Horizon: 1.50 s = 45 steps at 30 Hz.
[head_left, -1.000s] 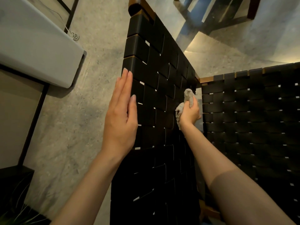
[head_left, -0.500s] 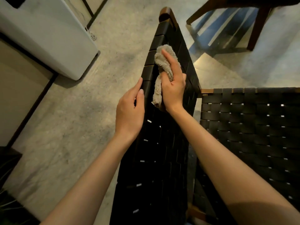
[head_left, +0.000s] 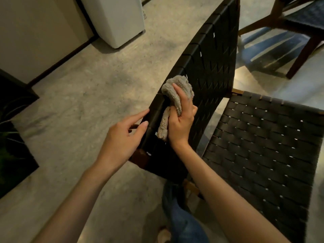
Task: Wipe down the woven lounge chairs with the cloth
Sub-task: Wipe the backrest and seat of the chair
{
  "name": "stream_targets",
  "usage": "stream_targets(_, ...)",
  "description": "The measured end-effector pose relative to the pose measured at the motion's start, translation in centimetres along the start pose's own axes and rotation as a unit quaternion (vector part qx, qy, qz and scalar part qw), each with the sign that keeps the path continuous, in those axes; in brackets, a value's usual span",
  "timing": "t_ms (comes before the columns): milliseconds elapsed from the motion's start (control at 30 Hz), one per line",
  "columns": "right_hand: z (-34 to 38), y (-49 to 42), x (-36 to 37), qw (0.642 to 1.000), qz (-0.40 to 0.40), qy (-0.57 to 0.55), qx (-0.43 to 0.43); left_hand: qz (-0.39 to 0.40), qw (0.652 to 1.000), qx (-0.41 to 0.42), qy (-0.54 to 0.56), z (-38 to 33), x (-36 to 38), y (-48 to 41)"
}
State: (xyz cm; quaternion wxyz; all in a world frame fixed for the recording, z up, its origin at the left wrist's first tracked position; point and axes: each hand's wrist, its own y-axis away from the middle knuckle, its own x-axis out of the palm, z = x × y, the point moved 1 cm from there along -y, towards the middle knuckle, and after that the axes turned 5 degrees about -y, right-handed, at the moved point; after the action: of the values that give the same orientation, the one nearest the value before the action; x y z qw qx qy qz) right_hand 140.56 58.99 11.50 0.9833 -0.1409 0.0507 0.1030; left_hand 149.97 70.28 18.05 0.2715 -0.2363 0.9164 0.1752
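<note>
The grey cloth (head_left: 175,92) is bunched in the right hand (head_left: 182,123), fingers curled round it, and pressed on the woven chair back (head_left: 210,64). The left hand (head_left: 122,137), fingers loose, touches the back's edge. I think the back is being wiped; next comes rubbing further along it.

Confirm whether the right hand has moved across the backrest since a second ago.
Yes. The right hand, gripping the cloth, went from beside the seat to the outer edge of the backrest, away from the seat.
</note>
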Motion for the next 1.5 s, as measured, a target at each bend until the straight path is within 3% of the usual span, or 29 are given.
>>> stream_targets(367,2.4,9.6,-1.0,0.994,0.104,0.014,0.014,-0.133,0.984,0.028,0.113,2.8,3.6,9.3)
stream_targets(567,0.3,8.8,-1.6,0.986,0.142,0.037,-0.077,-0.268,0.951,0.104,0.112,4.1,7.5,8.7)
stream_targets(767,-3.2,7.6,-1.4,0.974,0.132,0.012,-0.184,-0.426,0.887,0.168,0.057,7.0,12.9,7.0)
stream_targets(933,-7.5,7.5,-2.5,0.945,0.131,0.015,-0.298,-0.448,0.873,0.191,0.038,9.5,16.1,5.6)
stream_targets(1267,-15.6,8.3,-3.7,0.911,0.115,-0.008,-0.396,-0.53,0.815,0.232,0.012,12.7,22.9,4.4)
stream_targets(1500,-19.3,5.9,-5.2,0.909,0.128,0.04,-0.394,-0.571,0.777,0.172,-0.2,12.7,24.6,4.2)
